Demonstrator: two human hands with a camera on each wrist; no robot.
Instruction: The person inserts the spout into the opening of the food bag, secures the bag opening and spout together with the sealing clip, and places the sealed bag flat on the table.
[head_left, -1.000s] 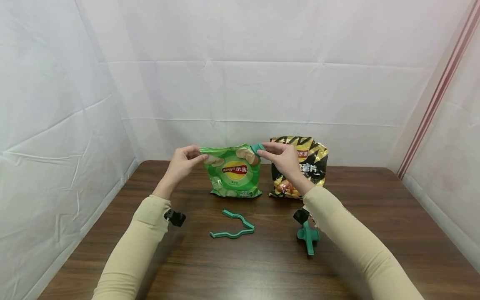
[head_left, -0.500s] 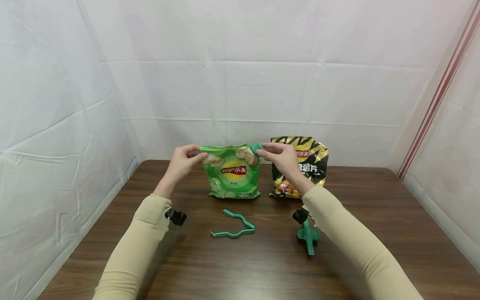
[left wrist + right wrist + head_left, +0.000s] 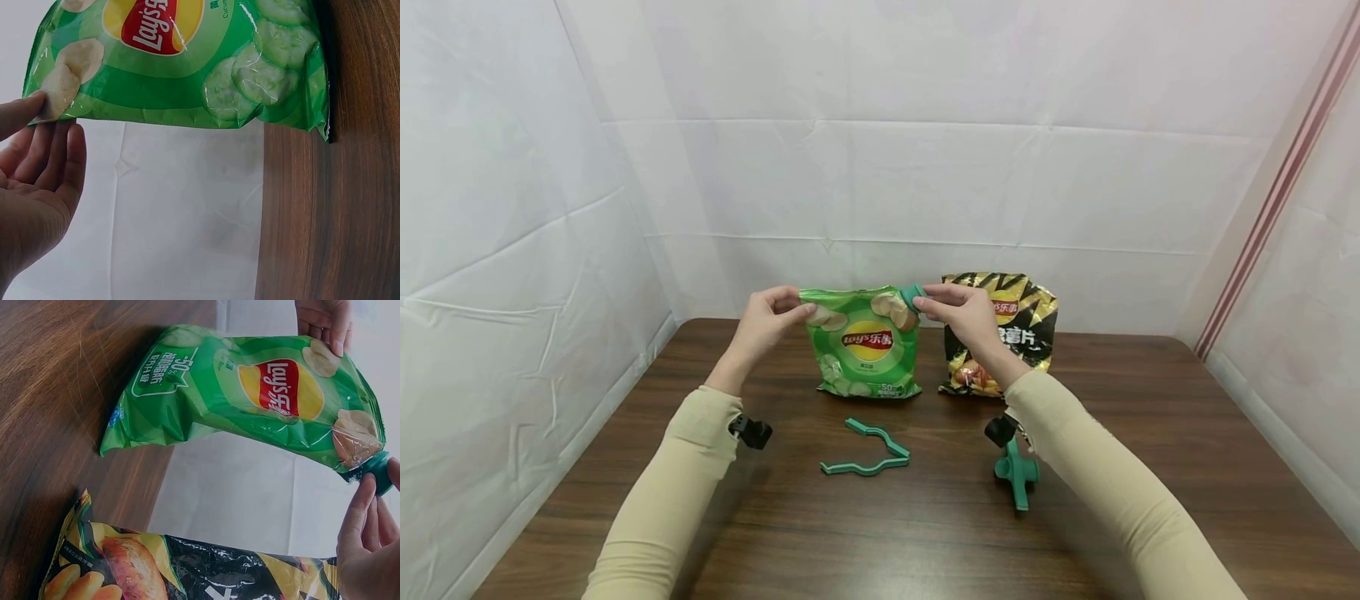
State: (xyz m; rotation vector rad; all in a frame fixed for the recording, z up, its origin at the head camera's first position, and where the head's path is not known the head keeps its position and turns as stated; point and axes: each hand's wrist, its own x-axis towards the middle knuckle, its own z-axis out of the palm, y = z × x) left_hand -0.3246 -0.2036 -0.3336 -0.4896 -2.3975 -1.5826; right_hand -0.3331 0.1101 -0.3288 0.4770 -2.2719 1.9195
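Pinching the green bag (image 3: 857,371) at its top left corner, the left hand (image 3: 762,327) has thumb and fingers closed; the right hand (image 3: 967,318) grips the teal cap (image 3: 912,297) at the other. The bag is upright at the bench's (image 3: 820,533) back. Light, even tension should hold its top edge flat.

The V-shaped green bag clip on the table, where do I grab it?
Probably pinch the V-shaped green bag clip by its joined corner, coming down from the right: both halves meet there, while their free ends spread leftward.
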